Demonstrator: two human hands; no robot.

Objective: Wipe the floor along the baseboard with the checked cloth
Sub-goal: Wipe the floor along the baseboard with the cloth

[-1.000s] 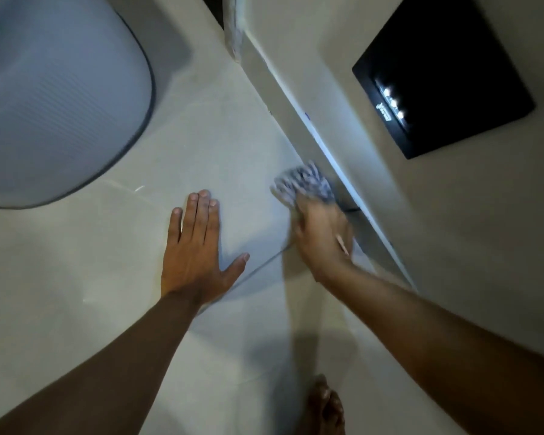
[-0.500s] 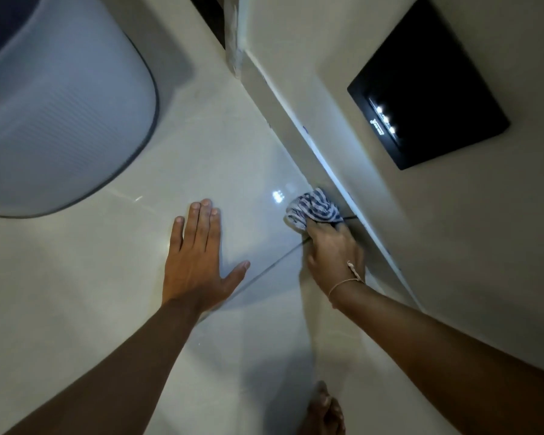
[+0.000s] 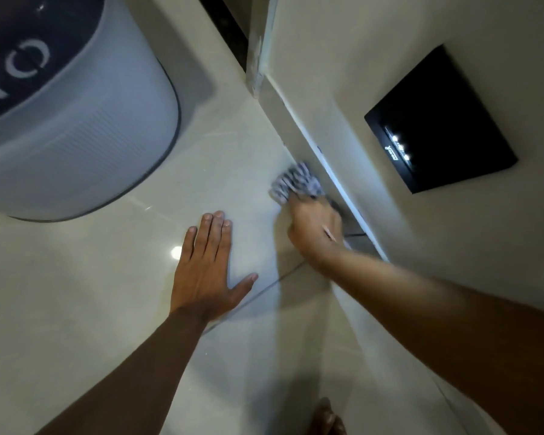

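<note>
The checked cloth point(image 3: 296, 183), blue and white and bunched up, lies pressed on the glossy tiled floor point(image 3: 113, 296) right against the baseboard point(image 3: 299, 130). My right hand point(image 3: 314, 229) is closed on its near end, knuckles up, a thin band at the wrist. The cloth is motion-blurred. My left hand point(image 3: 206, 265) rests flat on the floor to the left, fingers together, thumb out, holding nothing.
A large white ribbed round appliance point(image 3: 66, 120) with a dark top stands at the upper left. A black wall panel point(image 3: 440, 120) with small lights sits above the baseboard. A door frame corner point(image 3: 258, 64) is farther along. Toes point(image 3: 328, 419) show at the bottom edge.
My right hand has pushed the cloth forward along the baseboard, away from me, after pulling it back before. The left hand has stayed planted on the floor.
</note>
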